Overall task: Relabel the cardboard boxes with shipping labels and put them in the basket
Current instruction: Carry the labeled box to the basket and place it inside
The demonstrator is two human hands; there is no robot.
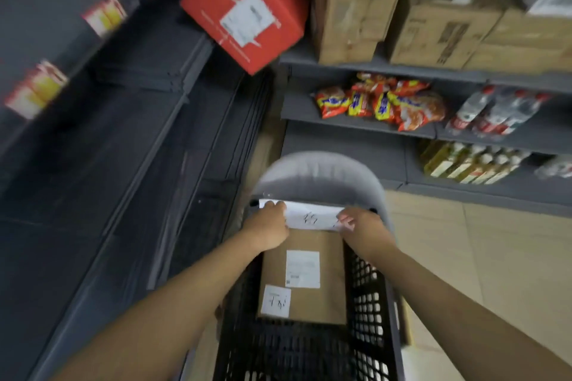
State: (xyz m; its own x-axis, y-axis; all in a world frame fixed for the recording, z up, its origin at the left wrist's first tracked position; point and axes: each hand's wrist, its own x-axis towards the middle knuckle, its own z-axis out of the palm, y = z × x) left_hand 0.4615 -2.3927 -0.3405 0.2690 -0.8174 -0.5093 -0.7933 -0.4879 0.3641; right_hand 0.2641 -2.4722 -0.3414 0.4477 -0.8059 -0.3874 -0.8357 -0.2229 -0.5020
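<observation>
The place is a storeroom or shop aisle with dark grey metal shelves on the left and ahead, and a pale tiled floor on the right. On the shelf ahead stand brown cartons, below them red and yellow snack packets, wrapped packs of bottles and, lower still, a row of yellow-green bottles; their print is too blurred to read. A red box with a white label sits tilted at the top, and red and yellow packs line the left shelves. Low in the middle stands a black plastic basket with lattice walls and a grey handle arched over its far end. Inside it lies a brown cardboard box, flat, carrying a printed white shipping label and a smaller white slip with dark handwritten marks that cannot be made out. At the far edge of the box the left hand and the right hand each pinch an end of a white paper strip, fingers curled on it; it bears handwriting that cannot be read.
</observation>
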